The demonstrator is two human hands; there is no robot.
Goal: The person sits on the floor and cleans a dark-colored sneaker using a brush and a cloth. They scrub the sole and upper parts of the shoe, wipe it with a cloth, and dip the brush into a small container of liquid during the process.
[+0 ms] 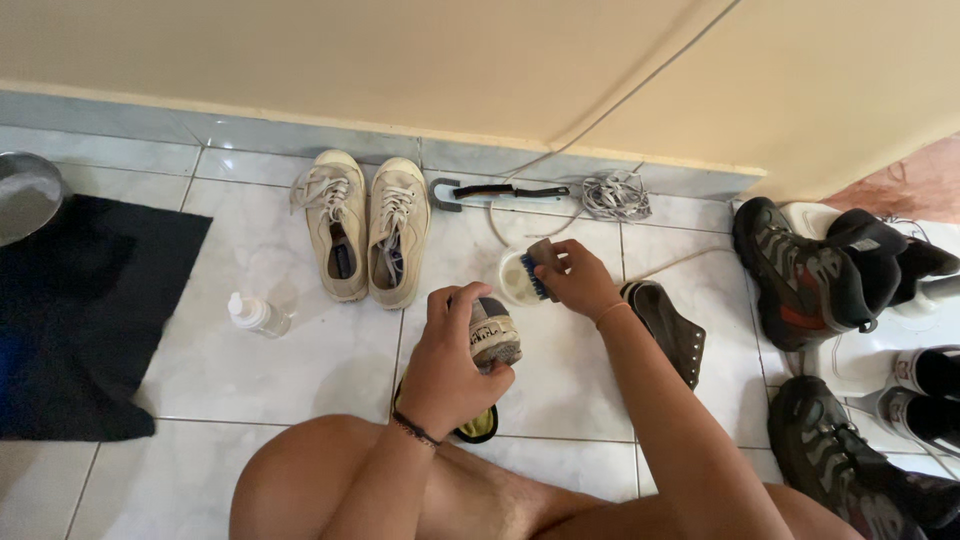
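Left hand (450,365) wraps the dark shoe (490,340) at its heel, above the floor; looks light, soft upper, stiff sole. Right hand (575,280) fingers pinch blue-bristled brush (538,268) over white bowl (515,280).

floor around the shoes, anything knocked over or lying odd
A small clear bottle lies on its side on the tiles, left of the upright cream sneakers. A dark shoe beside the right hand lies tipped on its side. No spill shows.
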